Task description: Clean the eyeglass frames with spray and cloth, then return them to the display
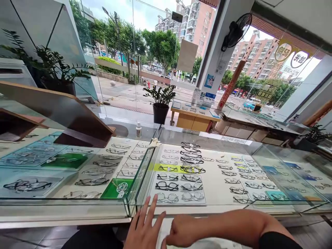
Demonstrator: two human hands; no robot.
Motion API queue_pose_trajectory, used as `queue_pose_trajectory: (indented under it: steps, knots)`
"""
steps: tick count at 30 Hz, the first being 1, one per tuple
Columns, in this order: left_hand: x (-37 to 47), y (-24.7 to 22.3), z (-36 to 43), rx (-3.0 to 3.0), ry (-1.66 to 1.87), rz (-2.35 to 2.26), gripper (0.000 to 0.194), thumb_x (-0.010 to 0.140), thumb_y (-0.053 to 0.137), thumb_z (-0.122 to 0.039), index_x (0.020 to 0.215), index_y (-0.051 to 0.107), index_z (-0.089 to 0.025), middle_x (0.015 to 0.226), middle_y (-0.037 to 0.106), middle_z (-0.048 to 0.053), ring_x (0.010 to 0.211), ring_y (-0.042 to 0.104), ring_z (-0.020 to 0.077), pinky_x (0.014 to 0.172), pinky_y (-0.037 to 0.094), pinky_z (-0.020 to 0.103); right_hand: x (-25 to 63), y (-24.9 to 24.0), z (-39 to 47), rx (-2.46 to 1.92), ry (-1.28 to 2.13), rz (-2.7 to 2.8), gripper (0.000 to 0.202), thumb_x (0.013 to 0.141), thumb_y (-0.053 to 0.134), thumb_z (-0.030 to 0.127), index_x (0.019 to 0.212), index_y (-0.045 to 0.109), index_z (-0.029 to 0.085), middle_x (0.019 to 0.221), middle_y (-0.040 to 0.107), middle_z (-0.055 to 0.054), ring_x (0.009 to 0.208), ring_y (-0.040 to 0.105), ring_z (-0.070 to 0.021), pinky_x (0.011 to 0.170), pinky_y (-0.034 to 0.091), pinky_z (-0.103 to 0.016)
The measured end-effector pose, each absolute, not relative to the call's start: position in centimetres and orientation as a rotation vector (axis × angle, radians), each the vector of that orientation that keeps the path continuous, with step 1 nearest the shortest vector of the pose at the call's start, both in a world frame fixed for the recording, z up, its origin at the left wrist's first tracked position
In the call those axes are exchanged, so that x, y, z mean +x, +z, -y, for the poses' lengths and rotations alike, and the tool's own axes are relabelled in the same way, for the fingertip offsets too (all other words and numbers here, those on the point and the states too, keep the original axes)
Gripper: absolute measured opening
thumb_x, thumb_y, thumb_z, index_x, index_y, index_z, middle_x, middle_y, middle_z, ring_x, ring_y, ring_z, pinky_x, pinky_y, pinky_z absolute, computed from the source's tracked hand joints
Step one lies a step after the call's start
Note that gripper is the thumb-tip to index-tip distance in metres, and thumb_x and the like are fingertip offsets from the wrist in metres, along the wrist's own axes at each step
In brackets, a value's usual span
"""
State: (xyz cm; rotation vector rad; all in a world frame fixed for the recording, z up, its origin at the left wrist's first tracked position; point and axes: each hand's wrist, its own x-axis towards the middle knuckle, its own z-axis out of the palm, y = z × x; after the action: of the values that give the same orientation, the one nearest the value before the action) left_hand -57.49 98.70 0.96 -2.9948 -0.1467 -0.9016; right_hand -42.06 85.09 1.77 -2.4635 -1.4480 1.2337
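Observation:
My left hand (pixel 145 226) is stretched out with its fingers spread, the fingertips at the front edge of the glass display case (pixel 220 210). It holds nothing. Close on its right, my right hand (pixel 183 230) is curled with the knuckles up and the thumb pointing down; whatever its fingers close on is hidden. A whitish surface shows below the right wrist, too little of it to name. Just beyond my fingertips, under the glass, clear-framed eyeglasses (pixel 168 197) and black-framed eyeglasses (pixel 166 186) lie on a white tray (pixel 180 188).
A crumpled white cloth (pixel 155 143) rests on the glass where two cases meet, near a small white bottle (pixel 138 130). Leftward, a tilted brown-edged board (pixel 77 110) stands on the counter. Behind are a potted plant (pixel 160 110), a wooden table (pixel 192 121) and large windows.

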Motion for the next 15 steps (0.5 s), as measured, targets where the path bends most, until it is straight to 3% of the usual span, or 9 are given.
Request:
queue_pose_trajectory:
  steps: [3, 5, 7, 11, 15]
  knots:
    - [-57.8, 1.2, -98.3, -3.051, -0.886, 0.174, 0.048, 0.086, 0.07, -0.04, 0.133, 0.072, -0.033, 0.173, 0.039, 0.01, 0.157, 0.04, 0.0397, 0.117, 0.04, 0.052, -41.9, 7.4, -82.8, -2.234, 1.372, 1.175, 0.053, 0.086, 0.066, 0.047, 0.049, 0.037, 0.023, 0.044, 0.029, 0.006, 0.047, 0.031, -0.0115, 0.048, 0.027, -0.028]
    - [-58.0, 1.5, -98.0, -3.082, -0.849, 0.166, 0.05, 0.087, 0.069, -0.041, 0.136, 0.071, -0.032, 0.174, 0.037, 0.009, 0.158, 0.037, 0.0399, 0.119, 0.039, 0.053, -40.5, 11.2, -82.3, -2.077, 1.181, 1.14, 0.061, 0.091, 0.063, 0.056, 0.051, 0.031, 0.023, 0.047, 0.025, 0.006, 0.049, 0.025, -0.0103, 0.048, 0.021, -0.029]
    - [-58.2, 1.9, -97.7, -3.124, -0.828, 0.189, 0.05, 0.089, 0.069, -0.043, 0.137, 0.07, -0.032, 0.175, 0.034, 0.009, 0.16, 0.034, 0.0402, 0.121, 0.037, 0.055, -37.3, 14.3, -83.1, -2.001, 0.778, 1.214, 0.064, 0.097, 0.052, 0.062, 0.054, 0.025, 0.023, 0.053, 0.022, 0.006, 0.053, 0.021, -0.0102, 0.052, 0.022, -0.03]
    - [-58.2, 2.3, -97.1, -3.193, -0.875, 0.251, 0.045, 0.091, 0.067, -0.051, 0.129, 0.075, -0.03, 0.176, 0.034, 0.009, 0.16, 0.034, 0.0417, 0.124, 0.033, 0.056, -26.9, 17.2, -86.3, -2.394, 0.049, 1.204, 0.06, 0.104, 0.036, 0.062, 0.059, 0.025, 0.024, 0.056, 0.026, 0.004, 0.053, 0.023, -0.0113, 0.055, 0.025, -0.03]
    - [-58.0, 2.1, -96.7, -3.211, -0.916, 0.285, 0.044, 0.09, 0.066, -0.054, 0.124, 0.076, -0.027, 0.175, 0.036, 0.009, 0.16, 0.033, 0.0418, 0.126, 0.03, 0.057, -18.9, 16.4, -88.7, -2.583, -0.133, 1.113, 0.059, 0.107, 0.031, 0.052, 0.057, 0.042, 0.023, 0.055, 0.039, 0.0, 0.056, 0.035, -0.015, 0.058, 0.027, -0.032]
